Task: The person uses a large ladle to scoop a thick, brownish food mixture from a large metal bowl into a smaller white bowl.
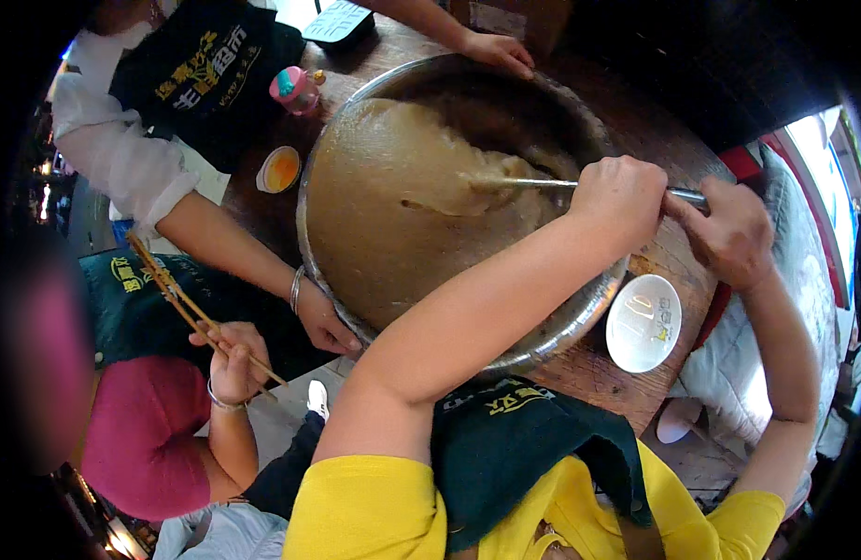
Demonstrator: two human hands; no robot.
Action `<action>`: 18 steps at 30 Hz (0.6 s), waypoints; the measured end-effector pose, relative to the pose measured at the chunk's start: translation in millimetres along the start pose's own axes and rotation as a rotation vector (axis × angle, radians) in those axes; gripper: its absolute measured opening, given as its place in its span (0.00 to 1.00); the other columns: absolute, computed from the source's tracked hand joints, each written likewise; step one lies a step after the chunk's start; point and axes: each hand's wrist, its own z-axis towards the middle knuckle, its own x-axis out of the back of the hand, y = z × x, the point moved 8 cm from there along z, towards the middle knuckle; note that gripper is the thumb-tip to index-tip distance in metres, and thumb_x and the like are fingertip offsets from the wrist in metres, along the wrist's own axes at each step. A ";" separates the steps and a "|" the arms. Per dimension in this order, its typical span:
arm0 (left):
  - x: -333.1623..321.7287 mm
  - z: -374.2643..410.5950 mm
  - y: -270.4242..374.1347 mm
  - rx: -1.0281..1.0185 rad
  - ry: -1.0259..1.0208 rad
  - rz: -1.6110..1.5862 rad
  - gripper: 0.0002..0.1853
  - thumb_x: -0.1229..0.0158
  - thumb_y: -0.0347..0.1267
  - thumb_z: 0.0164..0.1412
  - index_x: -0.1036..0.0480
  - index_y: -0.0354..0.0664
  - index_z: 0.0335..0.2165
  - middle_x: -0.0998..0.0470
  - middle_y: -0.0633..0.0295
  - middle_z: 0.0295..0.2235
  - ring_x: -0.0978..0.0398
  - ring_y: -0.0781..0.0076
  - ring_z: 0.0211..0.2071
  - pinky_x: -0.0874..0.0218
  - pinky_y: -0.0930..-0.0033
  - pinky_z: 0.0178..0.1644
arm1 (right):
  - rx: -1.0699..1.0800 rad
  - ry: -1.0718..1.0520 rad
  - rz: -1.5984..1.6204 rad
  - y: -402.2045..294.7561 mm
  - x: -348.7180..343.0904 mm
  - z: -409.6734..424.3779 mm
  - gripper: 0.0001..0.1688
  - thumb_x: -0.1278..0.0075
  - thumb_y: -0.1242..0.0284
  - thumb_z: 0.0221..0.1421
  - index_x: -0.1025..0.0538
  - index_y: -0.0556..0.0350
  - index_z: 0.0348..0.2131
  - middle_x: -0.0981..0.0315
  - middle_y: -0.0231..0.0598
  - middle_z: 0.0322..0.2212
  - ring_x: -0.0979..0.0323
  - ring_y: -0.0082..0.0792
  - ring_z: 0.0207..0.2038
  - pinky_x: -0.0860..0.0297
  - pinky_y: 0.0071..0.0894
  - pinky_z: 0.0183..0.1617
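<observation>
My left hand (619,199) is closed around the metal handle of a long utensil (542,183). Farther up that handle, near its end, my right hand (732,227) grips it too. The utensil's working end is sunk in a thick, sticky brownish mass (395,182), so its shape is hidden. This mass fills much of a large round metal basin (567,336), banked towards the left, with a dark hollow at the upper right. My left forearm passes over the basin's near rim. A white bowl (644,323) lies beside the basin, below my hands.
A co-worker's hands (332,325) (500,52) hold the basin's rim at left and far side. Another person's hand (238,364) holds wooden chopsticks (185,301). On the wooden table (668,259) are a cup with orange contents (282,170), a pink-lidded jar (295,91) and a black container (339,24).
</observation>
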 end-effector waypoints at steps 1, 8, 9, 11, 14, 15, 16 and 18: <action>4.7 -4.8 19.7 -0.025 0.035 -0.024 0.05 0.41 0.32 0.43 0.26 0.42 0.22 0.24 0.50 0.23 0.24 0.50 0.28 0.33 0.54 0.34 | -0.025 -0.021 -0.006 6.0 14.9 -5.9 0.15 0.47 0.69 0.40 0.21 0.32 0.34 0.40 0.32 0.18 0.35 0.34 0.23 0.39 0.34 0.23; 3.0 -44.5 146.3 -0.192 0.106 -0.337 0.06 0.43 0.32 0.43 0.27 0.40 0.20 0.25 0.48 0.20 0.24 0.51 0.25 0.33 0.53 0.31 | 0.062 -0.250 -0.133 15.9 134.6 -71.6 0.19 0.49 0.72 0.40 0.23 0.31 0.37 0.44 0.34 0.18 0.41 0.36 0.18 0.44 0.36 0.21; -4.0 -44.3 173.0 -0.270 0.054 -0.432 0.06 0.43 0.32 0.42 0.26 0.40 0.20 0.25 0.48 0.21 0.24 0.51 0.25 0.33 0.53 0.31 | 0.082 -0.344 -0.240 14.4 162.2 -71.5 0.24 0.50 0.72 0.44 0.24 0.20 0.41 0.46 0.31 0.15 0.44 0.31 0.12 0.46 0.32 0.15; -12.6 -42.7 185.0 -0.310 0.006 -0.484 0.07 0.43 0.32 0.41 0.25 0.39 0.20 0.25 0.48 0.21 0.24 0.51 0.24 0.34 0.53 0.30 | 0.044 -0.382 -0.202 19.4 171.5 -78.9 0.23 0.50 0.71 0.45 0.24 0.18 0.41 0.46 0.31 0.14 0.46 0.32 0.11 0.46 0.33 0.15; -41.6 -33.7 177.4 -0.346 -0.119 -0.493 0.09 0.42 0.35 0.40 0.24 0.41 0.20 0.24 0.50 0.22 0.25 0.52 0.25 0.34 0.53 0.31 | -0.334 -0.641 -0.040 25.7 137.3 -107.3 0.19 0.49 0.79 0.46 0.25 0.38 0.39 0.39 0.41 0.21 0.38 0.40 0.24 0.43 0.38 0.26; -53.8 -32.3 163.2 -0.346 -0.164 -0.493 0.08 0.41 0.35 0.40 0.23 0.42 0.20 0.24 0.51 0.22 0.25 0.52 0.26 0.34 0.54 0.31 | -0.367 -0.653 -0.018 20.4 121.3 -106.4 0.18 0.48 0.79 0.46 0.25 0.41 0.39 0.38 0.42 0.21 0.37 0.41 0.24 0.43 0.39 0.26; -65.3 -29.4 144.9 -0.335 -0.205 -0.478 0.08 0.41 0.35 0.40 0.23 0.43 0.21 0.24 0.52 0.22 0.24 0.52 0.26 0.34 0.54 0.32 | -0.394 -0.654 0.017 17.3 103.1 -106.3 0.17 0.48 0.79 0.45 0.25 0.44 0.38 0.37 0.42 0.21 0.36 0.43 0.25 0.44 0.40 0.27; -82.4 -24.9 119.2 -0.332 -0.288 -0.452 0.08 0.41 0.36 0.40 0.23 0.45 0.21 0.23 0.53 0.23 0.24 0.52 0.28 0.34 0.54 0.33 | -0.391 -0.556 0.070 7.5 72.6 -101.0 0.18 0.47 0.76 0.43 0.24 0.44 0.38 0.38 0.40 0.20 0.36 0.44 0.22 0.43 0.41 0.25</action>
